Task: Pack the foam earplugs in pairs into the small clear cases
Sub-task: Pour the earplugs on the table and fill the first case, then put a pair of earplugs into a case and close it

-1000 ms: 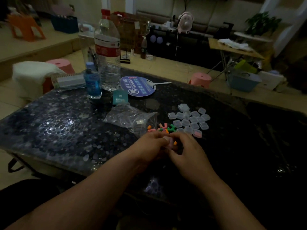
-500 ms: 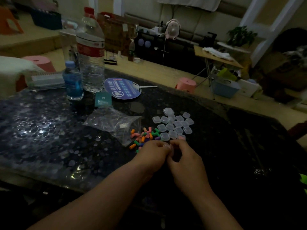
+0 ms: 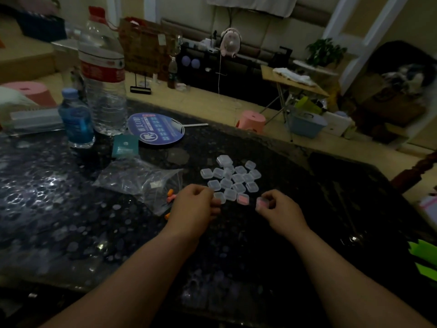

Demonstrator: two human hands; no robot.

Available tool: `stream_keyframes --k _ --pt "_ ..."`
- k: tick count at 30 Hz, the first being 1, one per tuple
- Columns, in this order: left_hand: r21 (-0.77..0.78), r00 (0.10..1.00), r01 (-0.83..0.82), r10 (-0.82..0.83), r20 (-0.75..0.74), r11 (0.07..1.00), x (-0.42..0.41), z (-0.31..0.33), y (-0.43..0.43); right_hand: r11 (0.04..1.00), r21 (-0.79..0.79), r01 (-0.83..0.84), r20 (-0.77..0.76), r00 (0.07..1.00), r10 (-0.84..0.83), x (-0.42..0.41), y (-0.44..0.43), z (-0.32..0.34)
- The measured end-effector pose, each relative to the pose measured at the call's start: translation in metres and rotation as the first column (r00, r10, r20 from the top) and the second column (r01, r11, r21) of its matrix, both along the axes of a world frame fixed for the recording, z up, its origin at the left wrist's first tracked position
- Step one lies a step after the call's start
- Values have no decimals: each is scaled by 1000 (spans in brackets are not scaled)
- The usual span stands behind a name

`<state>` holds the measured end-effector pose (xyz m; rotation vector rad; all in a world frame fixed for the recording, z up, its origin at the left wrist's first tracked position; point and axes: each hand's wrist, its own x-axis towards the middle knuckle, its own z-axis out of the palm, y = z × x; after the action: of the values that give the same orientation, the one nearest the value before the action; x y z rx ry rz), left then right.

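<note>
Head view: the right hand point(image 3: 281, 209) pinches a small clear case point(image 3: 262, 202) between thumb and curled fingers point(image 3: 272, 197). The case shows pink inside and is held just above the worktop point(image 3: 272, 256). A packed case point(image 3: 243, 198), also pink inside, lies just to the left of it, between the two hands and at the near edge of the cluster of empty cases point(image 3: 231, 178). In my judgement the next move is to set the held case down, and it turns on that short leftward gap; the right hand is the nearer one, and nothing stands between. The cases are near square, so orientation matters little. The left hand point(image 3: 194, 204) has its fingers curled inward, touching or almost touching the nearest empty case; whether it grips anything cannot be told in this dim light. The loose foam earplugs point(image 3: 170, 196), orange and pink, lie just to its left, mostly hidden behind it and against the mouth of a crumpled plastic bag point(image 3: 142, 178). Well apart at the far left stand a large water bottle point(image 3: 104, 79) and a small blue bottle point(image 3: 76, 119), with a round blue fan point(image 3: 156, 130) beside them.
</note>
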<state>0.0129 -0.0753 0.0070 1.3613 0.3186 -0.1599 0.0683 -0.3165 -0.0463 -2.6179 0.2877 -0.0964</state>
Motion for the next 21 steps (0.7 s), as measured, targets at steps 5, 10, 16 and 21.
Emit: stream_keyframes --k 5,10,16,21 --pt "2 999 -42 42 8 999 4 -1 1 996 -57 -74 -46 996 71 19 5 -1" --pt "12 999 -38 38 8 999 4 -2 -1 995 -47 -87 -82 993 83 22 6 -7" --pt "-23 999 -46 47 22 999 7 -8 1 987 52 152 -92 985 -147 43 3 1" --pt "-52 998 -59 60 15 997 10 -12 1 986 -43 164 -126 978 -168 72 13 11"
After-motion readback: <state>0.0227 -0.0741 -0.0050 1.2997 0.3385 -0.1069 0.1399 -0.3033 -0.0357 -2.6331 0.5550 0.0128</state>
